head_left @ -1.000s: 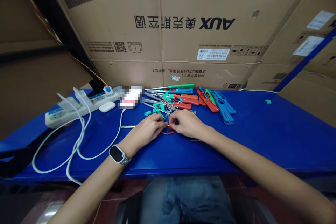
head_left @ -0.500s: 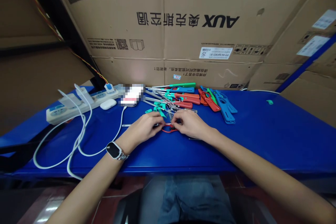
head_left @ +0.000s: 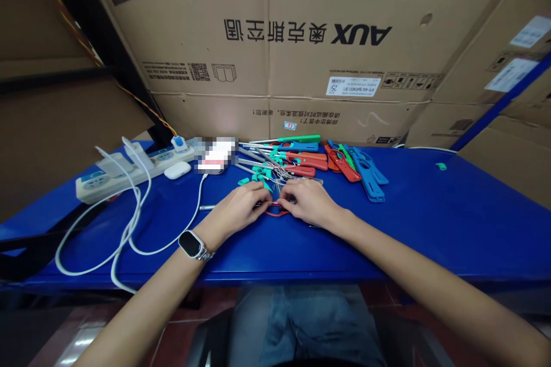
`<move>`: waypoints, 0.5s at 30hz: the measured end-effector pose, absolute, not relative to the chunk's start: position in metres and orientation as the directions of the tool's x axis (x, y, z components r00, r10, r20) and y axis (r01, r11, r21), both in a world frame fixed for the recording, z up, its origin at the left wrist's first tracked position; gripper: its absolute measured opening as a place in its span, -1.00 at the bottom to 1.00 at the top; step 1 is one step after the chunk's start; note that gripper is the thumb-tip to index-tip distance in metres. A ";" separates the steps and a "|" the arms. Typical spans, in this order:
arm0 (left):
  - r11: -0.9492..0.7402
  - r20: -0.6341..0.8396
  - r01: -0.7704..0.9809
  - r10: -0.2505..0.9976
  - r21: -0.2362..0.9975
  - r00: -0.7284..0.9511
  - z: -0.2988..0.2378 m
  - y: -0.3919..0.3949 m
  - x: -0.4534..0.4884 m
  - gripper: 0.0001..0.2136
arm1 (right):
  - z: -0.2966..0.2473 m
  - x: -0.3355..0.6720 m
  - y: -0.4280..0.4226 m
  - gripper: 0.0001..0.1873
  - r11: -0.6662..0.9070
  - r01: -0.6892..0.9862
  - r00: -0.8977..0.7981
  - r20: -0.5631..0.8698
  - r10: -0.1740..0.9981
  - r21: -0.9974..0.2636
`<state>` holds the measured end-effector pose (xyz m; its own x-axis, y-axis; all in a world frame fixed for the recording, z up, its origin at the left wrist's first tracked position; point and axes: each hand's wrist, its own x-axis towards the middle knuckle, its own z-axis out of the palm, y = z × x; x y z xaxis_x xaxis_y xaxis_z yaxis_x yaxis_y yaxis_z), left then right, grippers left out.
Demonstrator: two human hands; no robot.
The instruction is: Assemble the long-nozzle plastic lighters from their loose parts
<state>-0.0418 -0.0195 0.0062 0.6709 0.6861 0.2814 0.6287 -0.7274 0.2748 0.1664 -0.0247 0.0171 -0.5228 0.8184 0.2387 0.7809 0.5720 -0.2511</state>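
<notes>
My left hand (head_left: 241, 206) and my right hand (head_left: 307, 200) meet at the middle of the blue table (head_left: 430, 223), fingers curled and pinched together. Between the fingertips lies a small red plastic part (head_left: 276, 212) with a loop shape, held from both sides. A thin metal rod (head_left: 206, 207) pokes out to the left under my left hand. Just behind the hands sits a pile of lighter-like tools (head_left: 293, 161) with green, red and blue handles and metal stems. A smartwatch (head_left: 191, 243) is on my left wrist.
A white power strip (head_left: 129, 171) with plugs and looping white cables (head_left: 124, 235) lies at the left. A white earbud case (head_left: 177, 170) sits beside it. Blue and red plastic shells (head_left: 361, 169) are stacked at the right of the pile. Large cardboard boxes (head_left: 301, 51) wall off the back.
Both hands shifted slightly forward and closer together over the red part. Nothing else on the table moved.
</notes>
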 end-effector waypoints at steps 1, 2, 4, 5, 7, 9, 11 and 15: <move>-0.719 0.275 0.629 0.695 0.297 0.664 0.006 -0.019 -0.042 -0.87 | 0.018 0.167 -0.025 -0.86 0.582 0.772 -0.534 0.237 0.812 -0.254; -0.711 0.268 0.630 0.703 0.314 0.659 0.007 -0.018 -0.042 -0.88 | 0.019 0.168 -0.025 -0.86 0.597 0.760 -0.549 0.237 0.801 -0.257; -0.695 0.254 0.636 0.717 0.335 0.650 0.007 -0.018 -0.042 -0.88 | 0.021 0.171 -0.025 -0.88 0.632 0.725 -0.587 0.234 0.775 -0.274; -0.691 0.250 0.639 0.721 0.339 0.646 0.008 -0.018 -0.042 -0.88 | 0.022 0.172 -0.024 -0.88 0.646 0.706 -0.604 0.230 0.763 -0.289; -0.692 0.247 0.639 0.720 0.336 0.649 0.008 -0.018 -0.042 -0.87 | 0.023 0.175 -0.022 -0.88 0.657 0.679 -0.624 0.213 0.752 -0.329; -0.701 0.250 0.634 0.711 0.327 0.657 0.007 -0.019 -0.043 -0.86 | 0.024 0.176 -0.020 -0.88 0.630 0.679 -0.610 0.187 0.770 -0.378; -0.715 0.252 0.622 0.697 0.321 0.671 0.007 -0.019 -0.043 -0.85 | 0.023 0.175 -0.017 -0.90 0.583 0.691 -0.575 0.165 0.802 -0.427; -0.752 0.260 0.587 0.657 0.301 0.708 0.008 -0.019 -0.045 -0.82 | 0.020 0.173 -0.015 -0.91 0.527 0.708 -0.516 0.165 0.841 -0.470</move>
<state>-0.0452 -0.0187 0.0080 0.7079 0.6567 0.2601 0.5868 -0.7518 0.3008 0.1728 -0.0149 0.0202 -0.5158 0.8406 0.1654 0.7079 0.5270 -0.4702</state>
